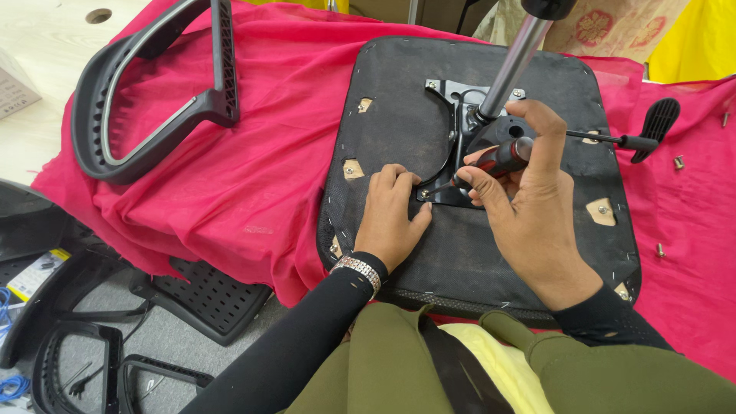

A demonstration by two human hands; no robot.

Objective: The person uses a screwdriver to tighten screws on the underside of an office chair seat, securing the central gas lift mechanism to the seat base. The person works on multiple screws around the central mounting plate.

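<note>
Two hands are on the job, and I read the frame from its left. At upper left a black chair armrest (153,92) lies on the red cloth (253,176) that covers the worktop (46,46); more black chair parts (199,299) sit on the floor at lower left.

Left of centre, my left hand (391,218) rests palm down on the upturned chair seat base (475,245), fingers curled beside the corner of the metal mounting plate (452,146), closed on nothing. That board is broad, flat and stiff under its rough black fabric, stapled round the edge; I judge it heavy enough to lie still on the cloth with only light pressure, and best steadied close to the plate, as now.

Just right of it, my right hand (529,199) is wrapped around the screwdriver (491,165), its dark red and black handle held between thumb and fingers, its thin shaft slanting down-left to a screw at the plate's lower left corner. The handle looks hard and smooth, so I judge a full wrap suits it better than a pinch. The chrome gas-lift column (517,57) rises from the plate towards the top of the frame.

Further right, the black lever (652,126) juts past the seat edge, and loose bolts (678,162) lie on the cloth at the right edge.
</note>
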